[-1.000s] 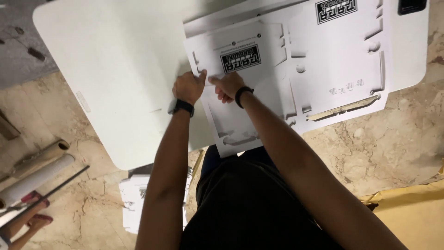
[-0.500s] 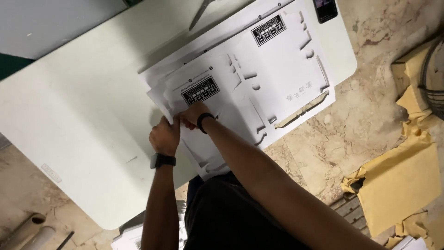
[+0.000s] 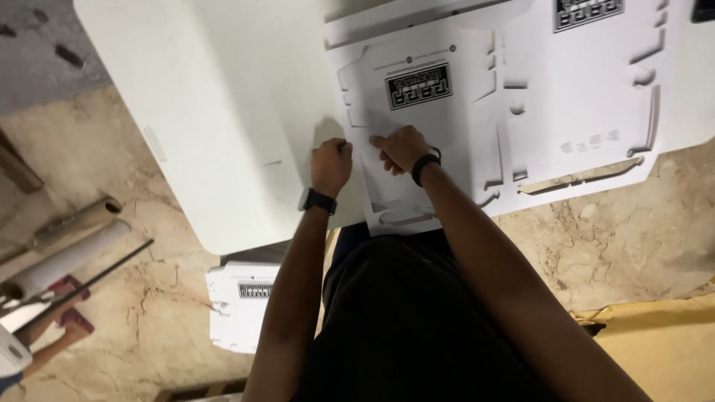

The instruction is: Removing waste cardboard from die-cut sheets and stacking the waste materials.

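Observation:
A white die-cut cardboard sheet (image 3: 447, 126) with a black patterned label lies on the white table (image 3: 223, 112), overlapping a larger white sheet (image 3: 596, 97). My left hand (image 3: 330, 165), with a dark watch on the wrist, pinches the smaller sheet's left edge. Just to the right, my right hand (image 3: 402, 149), wearing a dark wristband, presses its fingers down on the same sheet. Both hands work close together near the table's front edge.
On the stone floor under the table edge lies another white cardboard piece (image 3: 238, 305). Cardboard tubes (image 3: 67, 238) and a dark rod (image 3: 89, 279) lie at the left. Yellow-brown packing paper (image 3: 655, 335) sits at the lower right. Another person's foot (image 3: 52, 339) shows at the lower left.
The view has swung and the sheets now sit further up and right in frame. My hands stay together on the smaller sheet, now at its left edge.

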